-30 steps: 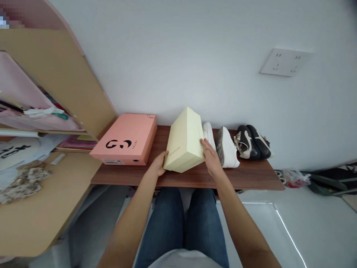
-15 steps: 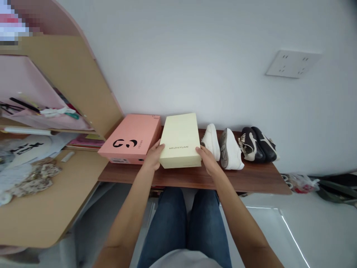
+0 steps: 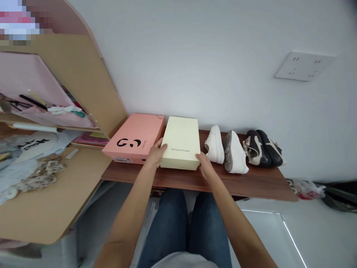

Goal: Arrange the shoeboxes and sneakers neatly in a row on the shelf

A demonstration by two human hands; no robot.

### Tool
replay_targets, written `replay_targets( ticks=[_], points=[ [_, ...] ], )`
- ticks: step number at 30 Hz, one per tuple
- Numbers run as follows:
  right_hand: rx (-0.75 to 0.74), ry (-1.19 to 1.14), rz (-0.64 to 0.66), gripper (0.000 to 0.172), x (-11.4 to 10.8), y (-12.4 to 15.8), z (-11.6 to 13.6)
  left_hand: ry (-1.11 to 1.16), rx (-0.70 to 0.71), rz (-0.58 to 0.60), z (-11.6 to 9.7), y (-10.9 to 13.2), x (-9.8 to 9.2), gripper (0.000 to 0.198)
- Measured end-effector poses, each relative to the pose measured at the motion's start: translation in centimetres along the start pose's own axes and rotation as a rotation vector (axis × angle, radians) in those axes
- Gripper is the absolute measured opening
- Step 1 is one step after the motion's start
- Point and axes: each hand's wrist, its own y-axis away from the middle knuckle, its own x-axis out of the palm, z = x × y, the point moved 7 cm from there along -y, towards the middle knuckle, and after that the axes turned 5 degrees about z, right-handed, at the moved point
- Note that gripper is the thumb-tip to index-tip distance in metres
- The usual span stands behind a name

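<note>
A pale yellow shoebox [image 3: 181,137] printed MEIZHIYUAN lies lid up on the brown wooden shelf board [image 3: 178,180]. My left hand [image 3: 156,153] grips its near left corner, thumb on the lid. At the near right corner, my right hand [image 3: 205,165] holds it in the same way. Both hands have their fingers partly hidden by the box sides. Close beside my left hand is a pink shoebox [image 3: 134,136] with black lettering. Right of my right hand, a white sneaker [image 3: 215,145] stands, and a second white sneaker [image 3: 235,152] lies tipped with its sole showing.
Black-and-cream shoes [image 3: 263,149] stand at the board's right end. A desk [image 3: 69,197] with papers and a patterned cloth [image 3: 43,175] is on the left, under a shelf unit. The wall behind carries a socket plate [image 3: 305,66]. Bags lie on the floor at right.
The pale yellow shoebox sits straighter and a little closer to the pink shoebox, both hands still on it. The view has shifted slightly, so the shoes appear further right.
</note>
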Motion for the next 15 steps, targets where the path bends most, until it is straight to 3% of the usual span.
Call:
replay_targets(
  ticks=[8,15],
  points=[
    [0.004,0.002,-0.011,0.044,-0.1,-0.3,-1.2,-0.120,0.038,0.021,0.4,-0.5,-0.1,0.058],
    [-0.007,0.032,-0.014,0.049,-0.1,-0.8,-1.8,-0.323,0.110,0.051,-0.6,-0.2,0.6,0.049]
  ],
)
